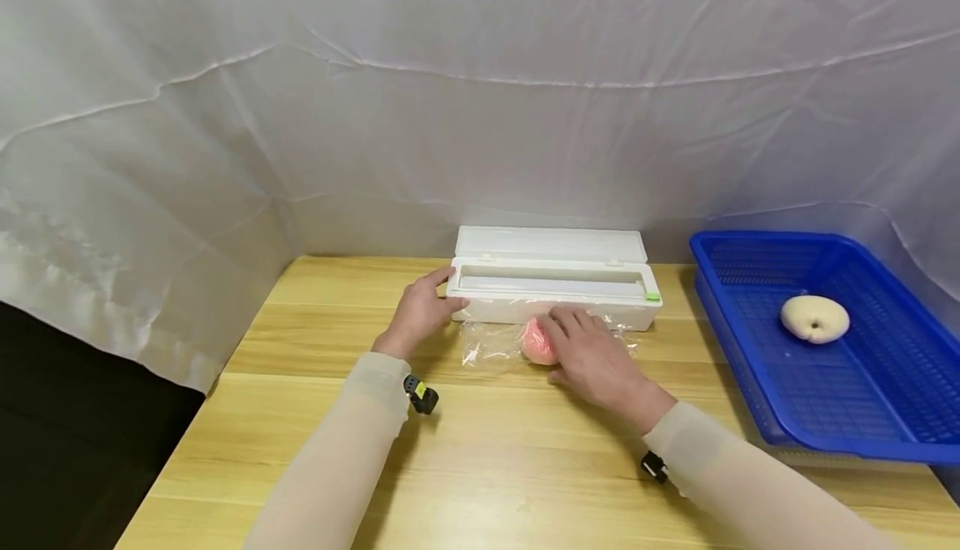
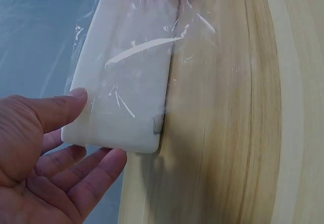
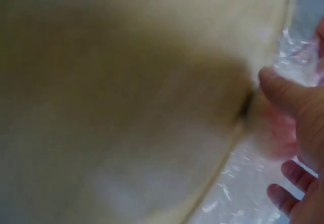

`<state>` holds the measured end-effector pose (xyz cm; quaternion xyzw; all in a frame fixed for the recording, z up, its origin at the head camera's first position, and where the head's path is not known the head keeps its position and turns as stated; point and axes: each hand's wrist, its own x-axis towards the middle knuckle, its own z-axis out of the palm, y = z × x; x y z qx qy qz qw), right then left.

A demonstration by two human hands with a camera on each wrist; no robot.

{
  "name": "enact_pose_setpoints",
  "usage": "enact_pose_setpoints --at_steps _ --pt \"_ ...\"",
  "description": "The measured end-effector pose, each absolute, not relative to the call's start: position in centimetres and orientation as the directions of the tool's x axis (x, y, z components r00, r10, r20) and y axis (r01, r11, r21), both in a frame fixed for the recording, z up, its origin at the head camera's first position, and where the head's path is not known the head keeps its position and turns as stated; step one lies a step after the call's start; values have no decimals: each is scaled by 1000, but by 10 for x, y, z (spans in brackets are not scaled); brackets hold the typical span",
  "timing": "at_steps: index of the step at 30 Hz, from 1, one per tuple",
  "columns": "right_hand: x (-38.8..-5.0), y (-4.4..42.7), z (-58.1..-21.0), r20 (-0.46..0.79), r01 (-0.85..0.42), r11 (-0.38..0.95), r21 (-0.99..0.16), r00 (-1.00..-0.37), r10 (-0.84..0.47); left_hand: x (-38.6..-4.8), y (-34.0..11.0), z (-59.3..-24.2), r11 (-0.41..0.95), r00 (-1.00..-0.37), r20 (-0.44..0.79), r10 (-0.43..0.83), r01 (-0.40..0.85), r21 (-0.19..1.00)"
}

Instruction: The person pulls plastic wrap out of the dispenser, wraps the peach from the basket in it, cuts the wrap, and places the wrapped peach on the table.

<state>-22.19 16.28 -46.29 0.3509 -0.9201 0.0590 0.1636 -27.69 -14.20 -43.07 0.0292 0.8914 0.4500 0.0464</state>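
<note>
Pale grey cloth [image 1: 480, 117] hangs creased behind a wood-grain table [image 1: 480, 483] and along its left side, with a dark area at the near left. Near the cloth, at the far side of the table, sits a long white box [image 1: 555, 297], its lid [image 1: 551, 243] tipped back toward the cloth and a small green tab [image 1: 652, 296] at the right end. Clear film [image 1: 487, 346] lies across the box's near face and onto the table, wrinkled and shiny. On the table just in front of the box, right of its middle, is a round pink fruit [image 1: 536, 343] with film to either side; whether the film also wraps round it cannot be told. The left hand [image 1: 420, 310] grips the box's left end, thumb toward the near side and fingers about the end. The right hand [image 1: 596, 362] reaches in from the near right and grasps the pink fruit, fingers bent over it, partly hiding it. Both arms wear pale sleeves [image 1: 330, 467], each with a small black camera [image 1: 420, 394] at the wrist. To the right stands a blue slatted basket [image 1: 862, 450], with one cream-coloured fruit [image 1: 815, 319] lying inside.
</note>
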Motion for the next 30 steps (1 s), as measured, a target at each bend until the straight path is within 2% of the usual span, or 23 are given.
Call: enact_pose_setpoints --at_steps 5,8,10,13,17,21,25,30 --pt "-227 162 -469 384 -663 748 30 -683 -621 -274 -150 -430 559 -981 -87 171 24 829" --pt "-226 163 -464 343 -663 749 -1 -703 -623 -270 -153 -424 551 -977 -75 200 48 833" --pt "-224 163 -459 294 -658 752 -39 -727 -621 -266 -152 -418 579 -979 -14 202 107 808" --pt "-221 164 -450 228 -647 756 -103 -755 -615 -253 -140 -406 657 -967 117 228 241 714" --pt "-219 165 -440 152 -632 742 -223 -775 -614 -227 -112 -393 741 -896 203 395 441 507" --pt "-219 166 -434 32 -572 711 -409 -788 -615 -208 -87 -391 712 -787 152 598 609 349" --pt "-222 167 -431 -83 -496 666 -558 -765 -639 -197 -73 -397 668 -702 89 706 703 245" --pt "-228 166 -430 -159 -443 629 -639 -724 -671 -191 -66 -406 683 -694 30 719 715 147"
